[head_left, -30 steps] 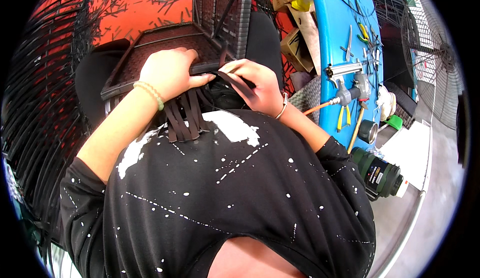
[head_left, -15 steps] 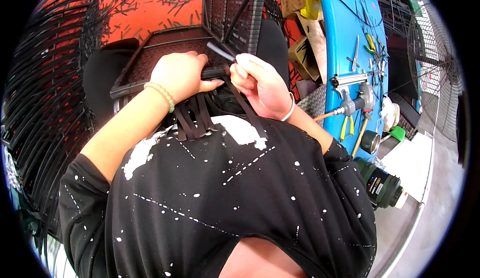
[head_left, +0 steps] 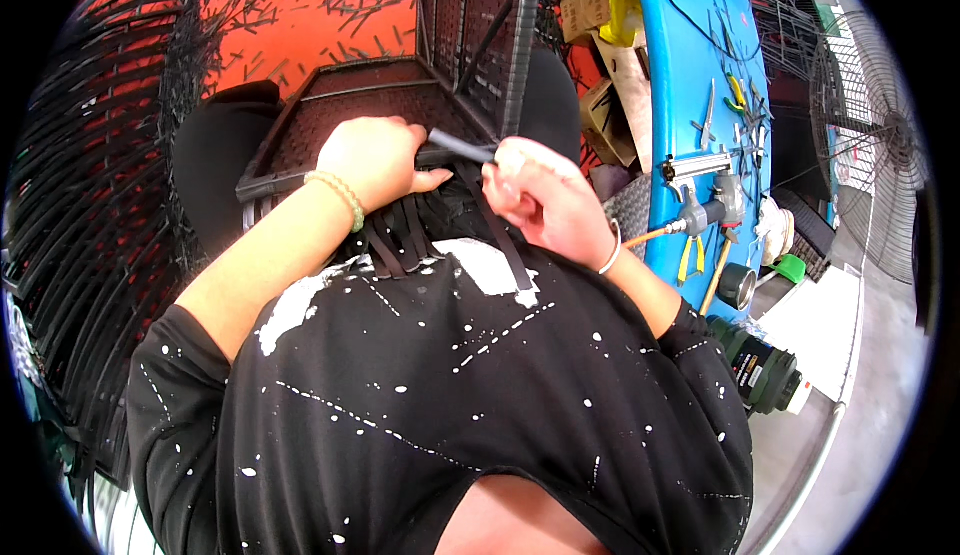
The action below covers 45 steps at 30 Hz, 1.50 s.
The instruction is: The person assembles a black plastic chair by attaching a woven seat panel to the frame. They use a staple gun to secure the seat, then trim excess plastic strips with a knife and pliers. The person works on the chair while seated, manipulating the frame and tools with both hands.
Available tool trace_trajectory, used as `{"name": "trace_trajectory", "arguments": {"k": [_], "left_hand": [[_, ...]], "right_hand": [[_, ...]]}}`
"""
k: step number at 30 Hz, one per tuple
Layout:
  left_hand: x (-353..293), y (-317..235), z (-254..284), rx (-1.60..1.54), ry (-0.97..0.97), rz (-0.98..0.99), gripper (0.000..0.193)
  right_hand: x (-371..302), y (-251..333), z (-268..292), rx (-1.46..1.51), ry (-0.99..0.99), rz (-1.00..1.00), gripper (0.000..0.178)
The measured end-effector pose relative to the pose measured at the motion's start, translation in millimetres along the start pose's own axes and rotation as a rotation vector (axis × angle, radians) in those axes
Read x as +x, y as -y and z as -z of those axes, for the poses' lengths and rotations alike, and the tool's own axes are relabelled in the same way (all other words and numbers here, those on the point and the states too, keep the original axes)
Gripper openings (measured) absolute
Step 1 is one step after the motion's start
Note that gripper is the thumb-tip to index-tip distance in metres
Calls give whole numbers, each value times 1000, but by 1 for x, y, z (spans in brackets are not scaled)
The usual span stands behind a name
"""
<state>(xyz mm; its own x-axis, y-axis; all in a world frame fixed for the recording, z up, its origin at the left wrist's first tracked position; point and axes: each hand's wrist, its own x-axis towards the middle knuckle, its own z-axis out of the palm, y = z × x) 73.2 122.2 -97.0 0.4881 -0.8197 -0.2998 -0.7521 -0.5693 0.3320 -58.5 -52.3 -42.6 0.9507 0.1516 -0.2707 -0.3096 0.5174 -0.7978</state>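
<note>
A dark woven chair-like frame [head_left: 365, 105] lies across my lap, one panel standing up on its right. My left hand [head_left: 372, 163], a beaded bracelet at its wrist, is closed over the frame's near edge with the thumb on my side. A flat grey-black plastic weaving strip [head_left: 458, 145] runs from near that edge into my right hand [head_left: 545, 200], whose fingers are curled into a fist around it. Below the edge, several loose dark strip ends [head_left: 400, 240] hang toward my shirt. Where the strip meets the frame is partly hidden by my left hand.
On the right is a blue table [head_left: 690, 65] with pliers [head_left: 737, 93], a power tool [head_left: 712, 213] and a roll of tape [head_left: 738, 285]. Cardboard boxes [head_left: 605, 125] stand beside it. Dark curved rods [head_left: 100, 185] fill the left. Strip scraps litter the red floor [head_left: 270, 40].
My right hand has moved right and slightly down, and the strip now lies more nearly level. My left hand and the frame have shifted slightly right.
</note>
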Motion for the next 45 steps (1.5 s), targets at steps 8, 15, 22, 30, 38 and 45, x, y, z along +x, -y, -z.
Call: {"name": "trace_trajectory", "arguments": {"k": [8, 15, 22, 30, 38, 45], "left_hand": [[1, -4, -3, -27, 8, 20, 49], [3, 0, -8, -50, -27, -17, 57], [4, 0, -6, -58, 13, -20, 57], [1, 4, -1, -213, -81, -130, 47], [2, 5, -3, -246, -86, -160, 47], [2, 8, -4, -274, -94, -207, 52]], "right_hand": [[-8, 6, -3, -86, -21, -120, 28], [-6, 8, 4, -131, -20, -128, 26], [1, 12, 17, -269, 27, -121, 22], [15, 14, 46, -895, -107, 448, 35], [29, 11, 67, -1528, 83, 499, 52], [31, -15, 76, -1609, 51, 526, 59]]}}
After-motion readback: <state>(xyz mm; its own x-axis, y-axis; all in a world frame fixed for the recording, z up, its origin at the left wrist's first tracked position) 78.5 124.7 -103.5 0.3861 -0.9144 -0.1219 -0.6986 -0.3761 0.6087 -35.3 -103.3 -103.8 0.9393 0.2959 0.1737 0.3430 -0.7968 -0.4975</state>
